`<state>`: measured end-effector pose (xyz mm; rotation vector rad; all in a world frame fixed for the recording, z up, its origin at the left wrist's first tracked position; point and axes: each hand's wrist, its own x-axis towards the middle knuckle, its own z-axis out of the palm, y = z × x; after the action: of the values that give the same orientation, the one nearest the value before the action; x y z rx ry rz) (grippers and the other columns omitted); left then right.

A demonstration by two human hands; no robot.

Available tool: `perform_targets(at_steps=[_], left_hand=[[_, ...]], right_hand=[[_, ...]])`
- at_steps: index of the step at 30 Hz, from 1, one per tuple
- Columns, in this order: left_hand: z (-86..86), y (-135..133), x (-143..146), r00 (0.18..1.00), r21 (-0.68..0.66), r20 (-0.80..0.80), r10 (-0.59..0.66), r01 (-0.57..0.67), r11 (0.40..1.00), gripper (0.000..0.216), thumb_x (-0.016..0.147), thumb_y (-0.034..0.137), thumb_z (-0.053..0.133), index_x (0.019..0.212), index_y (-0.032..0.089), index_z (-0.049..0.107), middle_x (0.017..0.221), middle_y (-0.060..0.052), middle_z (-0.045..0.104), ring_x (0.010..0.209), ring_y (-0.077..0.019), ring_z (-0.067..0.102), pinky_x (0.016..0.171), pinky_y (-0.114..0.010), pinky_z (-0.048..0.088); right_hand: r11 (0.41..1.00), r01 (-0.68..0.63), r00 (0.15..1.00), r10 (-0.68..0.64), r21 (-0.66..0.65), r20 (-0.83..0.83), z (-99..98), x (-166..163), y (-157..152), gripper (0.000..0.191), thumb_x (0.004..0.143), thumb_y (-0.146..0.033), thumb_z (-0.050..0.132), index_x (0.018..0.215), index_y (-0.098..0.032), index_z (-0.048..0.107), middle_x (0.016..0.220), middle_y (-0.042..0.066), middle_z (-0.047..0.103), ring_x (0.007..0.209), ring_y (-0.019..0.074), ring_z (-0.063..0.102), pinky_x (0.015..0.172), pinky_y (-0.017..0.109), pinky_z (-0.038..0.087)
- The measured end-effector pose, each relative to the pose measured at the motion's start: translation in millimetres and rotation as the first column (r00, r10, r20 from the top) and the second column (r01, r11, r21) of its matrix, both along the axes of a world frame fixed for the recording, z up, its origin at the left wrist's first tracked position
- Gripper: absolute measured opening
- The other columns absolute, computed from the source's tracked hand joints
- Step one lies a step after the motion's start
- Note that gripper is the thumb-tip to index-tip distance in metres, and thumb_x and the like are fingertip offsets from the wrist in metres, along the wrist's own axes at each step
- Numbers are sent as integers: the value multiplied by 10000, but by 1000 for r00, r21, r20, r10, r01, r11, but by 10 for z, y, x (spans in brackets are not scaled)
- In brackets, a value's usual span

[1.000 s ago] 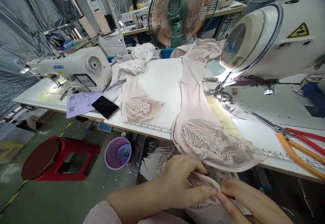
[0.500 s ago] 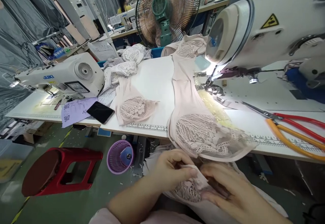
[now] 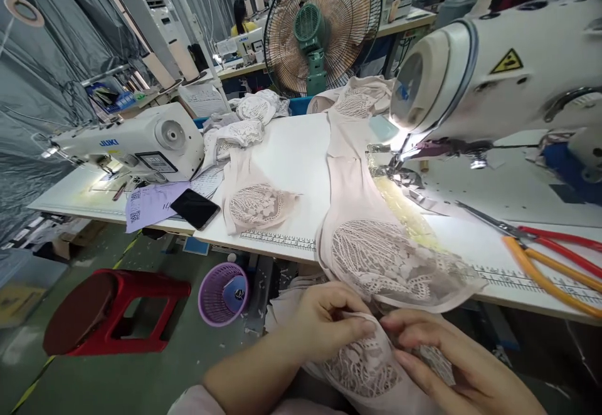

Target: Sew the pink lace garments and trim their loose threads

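Low in front of me, over my lap, a pale pink lace bra piece [image 3: 367, 368] is held between both hands. My left hand [image 3: 332, 321] pinches its upper edge between thumb and fingers. At its right edge my right hand [image 3: 437, 352] grips the fabric with thumb and fingertips; the folds partly hide where they meet. Just beyond the hands, a matching pink lace bra cup [image 3: 380, 255] hangs over the table's front edge, its fabric stretching back beside the sewing machine's needle area. Another pink lace cup [image 3: 256, 205] lies on the table to the left.
A large sewing machine [image 3: 484, 70] stands at right, with orange-and-red-handled scissors [image 3: 531, 233] before it. A second sewing machine [image 3: 136, 142], a phone [image 3: 194, 209] and a purple paper [image 3: 150, 205] are at left. Below are a purple basket [image 3: 211, 315] and red stool [image 3: 136, 308]; a fan [image 3: 324, 32] stands behind.
The lace piece has been turned and opened, showing more of its lace. My right hand has shifted slightly right, its fingers straighter. The whole view has tilted up a little.
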<state>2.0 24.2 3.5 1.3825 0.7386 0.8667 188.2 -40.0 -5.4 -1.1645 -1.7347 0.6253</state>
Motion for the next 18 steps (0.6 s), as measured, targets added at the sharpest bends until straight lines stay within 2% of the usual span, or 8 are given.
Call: perform_targets(at_steps=[5, 11, 18], left_hand=[[1, -18, 16, 999, 55, -35, 36, -34, 998, 383, 738, 502, 730, 656, 129, 696, 683, -74, 632, 646, -145, 574, 624, -249, 464], [6, -39, -5, 998, 121, -44, 48, -43, 992, 376, 763, 495, 708, 663, 132, 705, 678, -77, 645, 638, -145, 583, 627, -247, 475], [-14, -59, -13, 997, 155, -56, 51, -42, 987, 298, 761, 428, 714, 686, 140, 704, 697, -79, 656, 642, -148, 597, 619, -239, 476]], right_hand=[[999, 8, 994, -13, 49, 108, 52, -57, 11, 38, 899, -235, 574, 888, -272, 568, 889, 4, 664, 816, 126, 698, 742, 131, 548], [996, 59, 990, -67, 73, 120, 30, -138, 7, 46, 914, -252, 552, 875, -269, 569, 881, 8, 672, 789, 124, 696, 720, 119, 538], [998, -15, 999, 18, -67, 44, -28, -125, -27, 76, 946, -234, 481, 888, -266, 519, 766, -28, 633, 668, 122, 651, 606, 147, 530]])
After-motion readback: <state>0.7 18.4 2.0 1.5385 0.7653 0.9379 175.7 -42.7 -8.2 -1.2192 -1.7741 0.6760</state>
